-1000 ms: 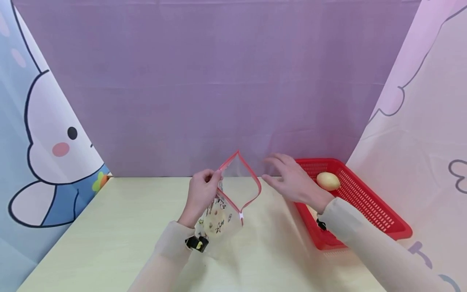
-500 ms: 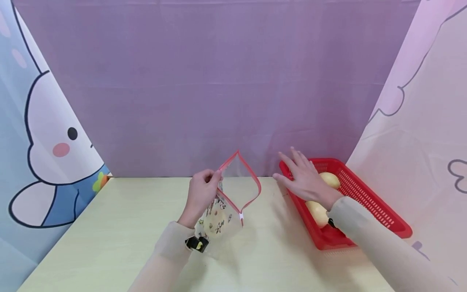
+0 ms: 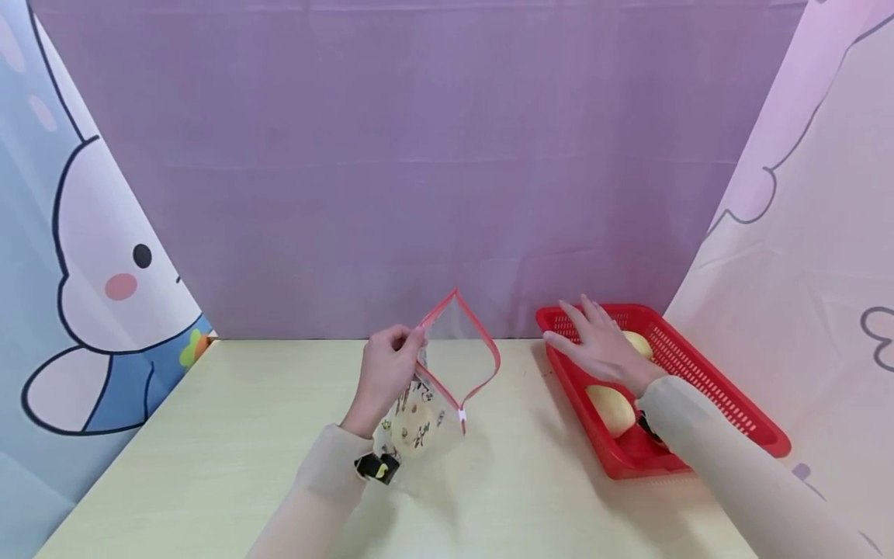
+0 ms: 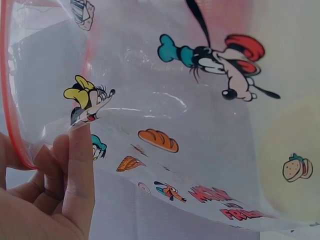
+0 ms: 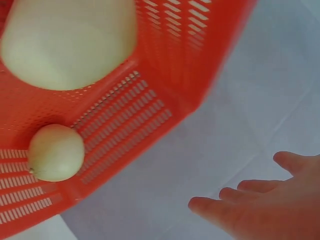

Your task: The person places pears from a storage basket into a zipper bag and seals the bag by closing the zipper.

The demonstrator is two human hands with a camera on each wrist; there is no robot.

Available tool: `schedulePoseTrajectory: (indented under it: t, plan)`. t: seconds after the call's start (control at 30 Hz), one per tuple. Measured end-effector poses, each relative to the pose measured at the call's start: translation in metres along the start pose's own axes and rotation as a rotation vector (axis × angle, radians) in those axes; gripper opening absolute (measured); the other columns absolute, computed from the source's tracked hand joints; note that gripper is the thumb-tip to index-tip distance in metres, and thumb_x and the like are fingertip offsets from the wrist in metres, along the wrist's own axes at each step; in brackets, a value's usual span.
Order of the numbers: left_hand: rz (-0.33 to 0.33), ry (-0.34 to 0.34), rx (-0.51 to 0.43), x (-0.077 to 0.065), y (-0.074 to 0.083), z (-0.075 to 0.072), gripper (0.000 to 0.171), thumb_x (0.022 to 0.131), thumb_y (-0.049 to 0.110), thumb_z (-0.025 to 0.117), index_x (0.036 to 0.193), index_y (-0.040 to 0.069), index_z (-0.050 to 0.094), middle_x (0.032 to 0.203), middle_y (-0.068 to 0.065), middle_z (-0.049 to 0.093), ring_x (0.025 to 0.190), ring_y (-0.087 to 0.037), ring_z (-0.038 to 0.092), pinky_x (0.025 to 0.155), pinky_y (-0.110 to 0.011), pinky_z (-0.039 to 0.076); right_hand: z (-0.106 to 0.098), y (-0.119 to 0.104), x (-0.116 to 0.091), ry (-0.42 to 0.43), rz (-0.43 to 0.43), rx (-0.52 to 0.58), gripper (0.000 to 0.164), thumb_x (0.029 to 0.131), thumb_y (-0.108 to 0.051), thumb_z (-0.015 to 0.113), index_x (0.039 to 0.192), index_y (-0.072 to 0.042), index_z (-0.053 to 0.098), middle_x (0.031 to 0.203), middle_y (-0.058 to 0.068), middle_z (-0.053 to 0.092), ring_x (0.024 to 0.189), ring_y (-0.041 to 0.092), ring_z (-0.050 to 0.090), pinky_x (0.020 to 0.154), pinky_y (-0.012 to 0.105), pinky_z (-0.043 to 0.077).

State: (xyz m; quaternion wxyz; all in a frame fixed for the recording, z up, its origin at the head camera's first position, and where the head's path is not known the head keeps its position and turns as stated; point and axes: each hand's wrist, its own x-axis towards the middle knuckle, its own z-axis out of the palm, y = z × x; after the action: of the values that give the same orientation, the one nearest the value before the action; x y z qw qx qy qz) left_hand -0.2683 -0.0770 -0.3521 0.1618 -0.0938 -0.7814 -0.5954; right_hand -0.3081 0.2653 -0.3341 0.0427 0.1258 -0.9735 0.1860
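A person's left hand point(image 3: 387, 365) pinches the clear printed bag point(image 4: 170, 115) by one side of its red mouth, above the table point(image 3: 244, 450) and left of the basket point(image 3: 726, 388). That lone pinch is the weak point: if it slackened, the bag could slip, and the unsupported right side of the mouth might fold inward and narrow the gap. At the basket, the black wrist unit point(image 3: 649, 425) sits low beside the near fruit point(image 3: 609, 411) and could nudge it if the arm dipped. Only the left hand grasps anything, thumb and forefinger meeting on the bag's edge. The right hand point(image 3: 601, 341) is released, its fingers extended and thumb held well apart, over the basket and touching nothing that shows; the far fruit point(image 3: 639, 343) is partly hidden behind it. A pale round shape point(image 3: 410, 427) appears to lie inside the bag, though film and prints obscure it.
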Motion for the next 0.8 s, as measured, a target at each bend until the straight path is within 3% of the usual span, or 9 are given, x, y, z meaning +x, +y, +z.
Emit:
schedulePoseTrajectory:
  t: [0.57,0.8]
  plan:
    - [-0.008,0.003,-0.002,-0.001,0.001,0.002,0.028,0.105,0.026,0.059,0.094,0.005,0.074,0.071,-0.008,0.06,0.051,-0.021,0.056,0.046,-0.031,0.05,0.006,0.039,0.0,-0.016,0.04,-0.002,0.093,0.093,-0.058,0.062,0.16,-0.006,0.024,0.162,0.029,0.016,0.144,0.055,0.018,0.105,0.077,0.029]
    - [0.0,-0.008,-0.011,-0.002,-0.001,0.003,0.028,0.105,0.026,0.059,0.093,0.005,0.073,0.069,-0.008,0.059,0.053,-0.032,0.058,0.043,-0.031,0.049,0.011,0.053,-0.001,-0.081,0.065,-0.002,0.095,0.093,-0.056,0.063,0.16,-0.003,0.022,0.16,0.032,0.019,0.143,0.056,0.019,0.103,0.078,0.031]
